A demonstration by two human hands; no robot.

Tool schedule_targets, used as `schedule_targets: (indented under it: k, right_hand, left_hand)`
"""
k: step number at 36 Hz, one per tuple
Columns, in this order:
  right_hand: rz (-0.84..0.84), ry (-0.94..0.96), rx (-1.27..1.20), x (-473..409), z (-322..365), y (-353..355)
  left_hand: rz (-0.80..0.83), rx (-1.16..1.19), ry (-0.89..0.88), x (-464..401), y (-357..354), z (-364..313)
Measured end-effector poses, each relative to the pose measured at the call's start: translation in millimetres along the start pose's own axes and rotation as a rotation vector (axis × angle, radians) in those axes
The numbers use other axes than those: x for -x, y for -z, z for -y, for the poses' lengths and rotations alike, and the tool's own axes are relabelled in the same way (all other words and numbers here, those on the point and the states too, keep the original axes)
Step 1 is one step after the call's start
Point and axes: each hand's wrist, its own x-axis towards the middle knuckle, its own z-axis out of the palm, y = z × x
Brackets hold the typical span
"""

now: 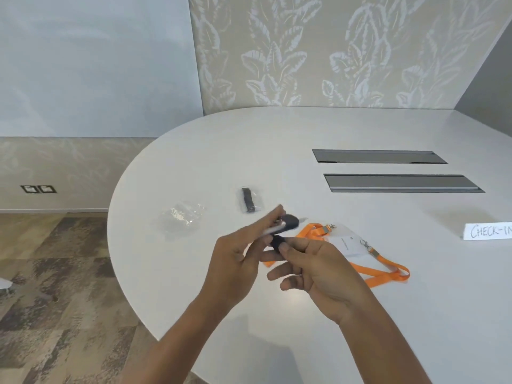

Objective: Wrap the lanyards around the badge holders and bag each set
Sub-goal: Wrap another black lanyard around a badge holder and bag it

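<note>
My left hand [238,259] grips a badge holder [273,230] with a black lanyard [289,221] wound over its far end. My right hand [310,267] pinches a loop of the same black lanyard between thumb and fingers, just below the holder. Both hands hover above the white table [210,167]. An orange lanyard [385,274] with metal clips lies on the table to the right, around a clear badge holder [346,243]. A bagged black set [249,199] lies further back. An empty clear bag [182,216] lies to the left.
Two grey cable hatches [401,182] are set into the table at the back right. A white "CHECK-IN" sign [489,231] stands at the right edge. The table's rounded edge curves along the left, with patterned floor beyond it.
</note>
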Motion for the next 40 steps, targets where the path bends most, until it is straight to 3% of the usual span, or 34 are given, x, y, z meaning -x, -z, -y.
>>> schedule_targets:
  k: [7,11,16,23,26,29,32,35,40]
  right_hand:
    - [0.144,0.045,-0.051,-2.7,-3.6,10.0]
    - [0.281,0.054,-0.078,-3.8,-11.3,21.7]
    - [0.333,0.034,-0.128,-8.4,-14.4,20.4]
    - [0.154,-0.025,-0.133,-23.7,-20.6,10.8]
    - [0.127,-0.029,-0.146,-28.8,-22.7,7.8]
    - [0.097,-0.029,-0.118,-33.0,-22.9,10.7]
    - [0.049,-0.032,-0.106,-35.6,-23.5,16.1]
    - [0.021,-0.034,-0.111,-36.3,-24.4,20.8]
    - [0.005,-0.032,-0.115,-37.3,-27.5,25.6]
  left_hand:
    - [0.197,-0.233,-0.211,6.9,5.9,29.0]
    - [0.238,-0.238,-0.266,5.7,13.0,38.0]
    - [0.226,-0.244,-0.262,4.6,17.3,46.9]
    - [0.217,-0.171,-0.207,3.1,19.1,55.7]
    - [0.126,-0.098,-0.207,-1.4,25.2,59.0]
    - [-0.144,-0.151,-0.106,-13.4,41.4,71.3]
    - [-0.357,-0.373,0.005,-32.7,69.0,101.0]
    - [-0.259,-0.65,0.15,-48.4,102.0,143.7]
    - [-0.026,-0.845,0.495,-59.7,145.7,200.6]
